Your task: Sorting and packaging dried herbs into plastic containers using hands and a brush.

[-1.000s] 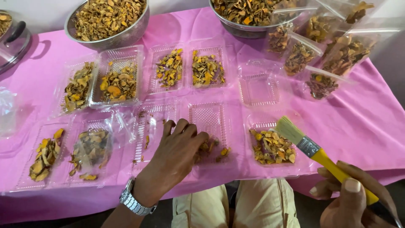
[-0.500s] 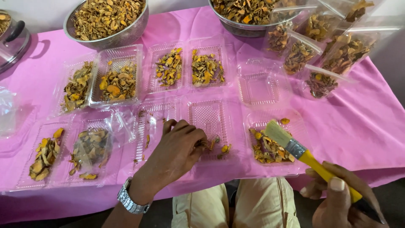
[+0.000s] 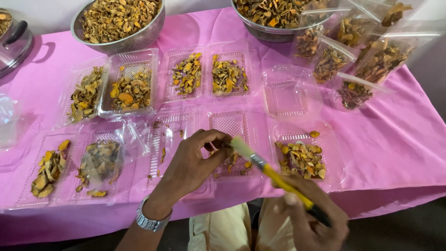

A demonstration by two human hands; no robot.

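My left hand, with a metal watch on the wrist, hovers over a clear plastic tray at the front middle of the pink table. Its fingertips are pinched on a small dried yellow-brown slice. My right hand grips a yellow-handled paintbrush low at the front. The pale bristles touch the pinched slice at my left fingertips. A few loose slices lie in the tray beneath.
Several clear trays of dried slices cover the pink cloth, one full tray to the right of the brush. Two steel bowls of slices stand at the back. Filled clear bags lean at the back right; a pot lid is far left.
My right hand swung the brush left, from over the right-hand tray to my left fingertips. My left hand lifted off the tray and pinched up a slice.
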